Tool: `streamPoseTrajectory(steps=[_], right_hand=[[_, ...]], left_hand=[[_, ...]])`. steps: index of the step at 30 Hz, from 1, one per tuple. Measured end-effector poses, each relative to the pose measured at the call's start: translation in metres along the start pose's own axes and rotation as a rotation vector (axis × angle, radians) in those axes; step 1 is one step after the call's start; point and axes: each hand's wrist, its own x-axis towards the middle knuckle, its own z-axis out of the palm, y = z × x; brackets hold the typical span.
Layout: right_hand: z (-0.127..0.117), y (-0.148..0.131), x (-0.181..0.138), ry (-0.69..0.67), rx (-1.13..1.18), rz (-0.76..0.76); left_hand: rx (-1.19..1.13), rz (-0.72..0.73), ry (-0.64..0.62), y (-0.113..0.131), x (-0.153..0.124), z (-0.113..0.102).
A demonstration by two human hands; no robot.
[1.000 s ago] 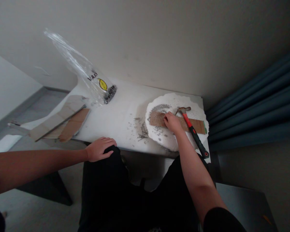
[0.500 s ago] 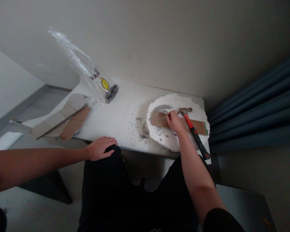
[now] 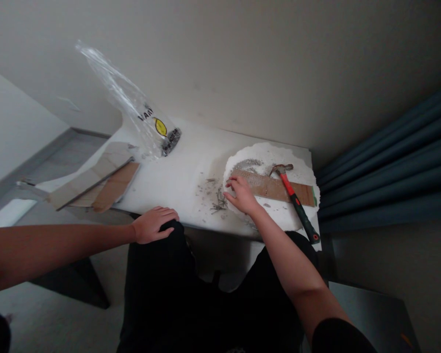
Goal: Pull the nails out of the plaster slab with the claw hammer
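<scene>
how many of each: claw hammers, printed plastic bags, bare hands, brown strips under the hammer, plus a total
Claw hammer: 1
Printed clear plastic bag: 1
Left hand and right hand: 2
Brown strip: 1
Total: 5

The sleeves [image 3: 340, 337] are short and black, the trousers [image 3: 156, 284] black.

Site: plain room, home or office not determinable; makeshift workshop corner. Evidence: bare wall [image 3: 228, 63] at 12 o'clock, pleated blue curtain [image 3: 393, 162] at 3; central white table [image 3: 172, 184] bearing hammer [image 3: 293, 198] toward 4, loose nails [image 3: 219, 202] at 6.
</scene>
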Motion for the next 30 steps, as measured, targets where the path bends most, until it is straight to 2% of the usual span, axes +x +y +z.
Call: streamPoseTrajectory(steps=[5, 9, 12, 20, 30], right_hand=[[-0.035, 0.036, 0.006, 0.154, -0.176, 0.195], [-0.05, 0.06, 0.004, 0.055, -0.209, 0.324], [-0.048, 0.064, 0.002, 0.021, -0.235, 0.313], [-0.044, 0.064, 0.004, 0.03, -0.243, 0.26], [-0.036, 0.067, 0.004, 0.08, -0.211, 0.306]], left_hand=[[0.007, -0.004, -0.004, 0.0, 0.0, 0.0], [0.007, -0.009, -0.005, 0.001, 0.0, 0.0], [0.007, -0.007, -0.005, 0.0, 0.0, 0.0], [-0.019, -0.009, 0.011, 0.001, -0.001, -0.001], [-0.03, -0.005, 0.013, 0.002, 0.0, -0.001]])
